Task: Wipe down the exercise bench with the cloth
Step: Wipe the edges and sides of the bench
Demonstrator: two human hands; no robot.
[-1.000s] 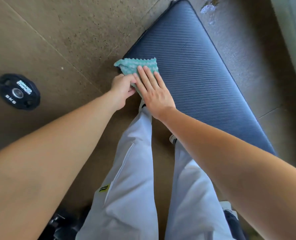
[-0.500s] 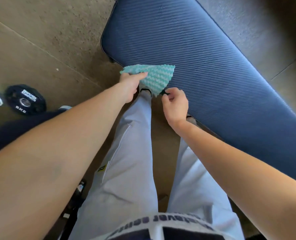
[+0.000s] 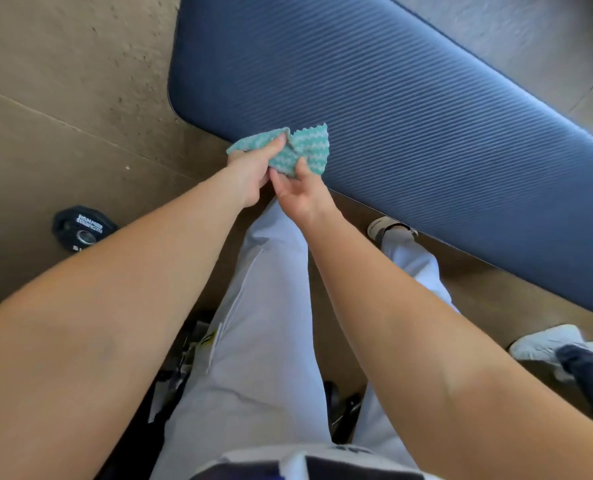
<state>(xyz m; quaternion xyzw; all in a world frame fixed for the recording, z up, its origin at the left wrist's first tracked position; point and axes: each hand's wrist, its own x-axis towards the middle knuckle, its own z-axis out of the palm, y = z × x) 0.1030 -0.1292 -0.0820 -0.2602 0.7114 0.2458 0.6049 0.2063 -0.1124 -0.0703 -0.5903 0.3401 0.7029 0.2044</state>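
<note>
1 cloth (image 3: 309, 147): our left hand (image 3: 250, 178) and right hand (image 3: 300, 195) pinch it, fingers curled; best folded flat before wiping the bench (image 3: 409, 116).

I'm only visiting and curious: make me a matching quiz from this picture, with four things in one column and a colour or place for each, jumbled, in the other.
Things
1 cloth
2 bench
3 weight plate
4 trousers

Descriptions
A navy, ribbed
B black, on the floor
C pale grey
D teal and white, pinched by the left hand and the right hand

Pairs: 1-D, 2-A, 3-B, 4-C
</note>
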